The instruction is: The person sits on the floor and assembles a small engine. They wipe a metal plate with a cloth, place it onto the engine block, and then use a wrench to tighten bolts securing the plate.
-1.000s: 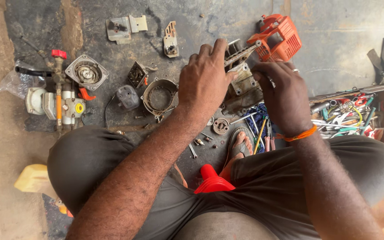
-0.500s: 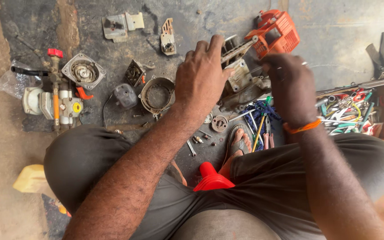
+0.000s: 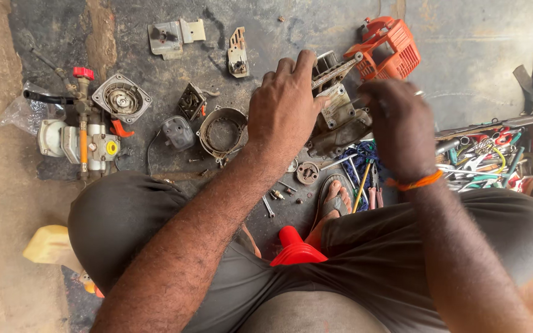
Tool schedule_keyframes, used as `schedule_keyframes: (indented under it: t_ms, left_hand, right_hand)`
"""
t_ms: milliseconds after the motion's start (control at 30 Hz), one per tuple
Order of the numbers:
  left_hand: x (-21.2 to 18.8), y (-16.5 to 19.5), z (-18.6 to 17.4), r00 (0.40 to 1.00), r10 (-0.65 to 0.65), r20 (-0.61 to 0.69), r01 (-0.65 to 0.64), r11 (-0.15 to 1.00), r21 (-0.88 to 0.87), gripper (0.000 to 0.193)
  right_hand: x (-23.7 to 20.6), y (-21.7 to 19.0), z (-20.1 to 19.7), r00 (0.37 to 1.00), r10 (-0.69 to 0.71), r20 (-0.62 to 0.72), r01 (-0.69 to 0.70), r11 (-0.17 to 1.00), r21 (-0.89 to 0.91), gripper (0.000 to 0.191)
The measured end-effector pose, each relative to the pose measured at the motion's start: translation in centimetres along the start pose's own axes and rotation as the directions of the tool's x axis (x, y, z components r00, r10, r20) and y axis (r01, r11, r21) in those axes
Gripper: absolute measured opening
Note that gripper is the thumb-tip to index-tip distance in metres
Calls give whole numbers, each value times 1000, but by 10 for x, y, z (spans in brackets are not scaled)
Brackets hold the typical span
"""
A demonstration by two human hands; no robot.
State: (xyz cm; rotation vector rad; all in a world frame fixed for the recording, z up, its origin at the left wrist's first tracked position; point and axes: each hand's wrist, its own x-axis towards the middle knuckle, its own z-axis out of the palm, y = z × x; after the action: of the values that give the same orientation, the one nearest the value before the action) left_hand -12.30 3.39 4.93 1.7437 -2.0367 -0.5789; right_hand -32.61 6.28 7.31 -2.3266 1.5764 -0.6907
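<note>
Curled over its top, the left hand (image 3: 285, 111) holds a grey metal engine block (image 3: 338, 117) on the dark floor (image 3: 464, 68), fingers closed on its upper edge. Its long axis runs away from the person, toward an orange plastic housing (image 3: 390, 46). Blurred, the right hand (image 3: 399, 126) touches the block's right side; its grip cannot be told.

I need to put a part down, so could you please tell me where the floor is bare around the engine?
Bare concrete lies right of the orange cover, above the tool tray, and at the far left beyond the pump assembly. It is crowded between both hands: the left hand on the engine block, the blurred right hand, screws, tools.
</note>
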Motion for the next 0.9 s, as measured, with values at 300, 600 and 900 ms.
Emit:
schedule_keyframes:
  t_ms: [300, 600, 900]
  left_hand:
    - [1, 0, 0, 998, -38, 42, 38, 999, -6, 70]
    - [1, -2, 4, 1000, -13, 23, 13, 1000, -15, 69]
    - [2, -2, 1, 997, -32, 68, 34, 999, -32, 70]
  right_hand:
    - [2, 0, 0, 999, 30, -13, -30, 1000, 7, 11]
    - [-1, -16, 5, 999, -34, 19, 32, 997, 70, 10]
    - [4, -11, 1, 994, 103, -26, -103, 995, 16, 11]
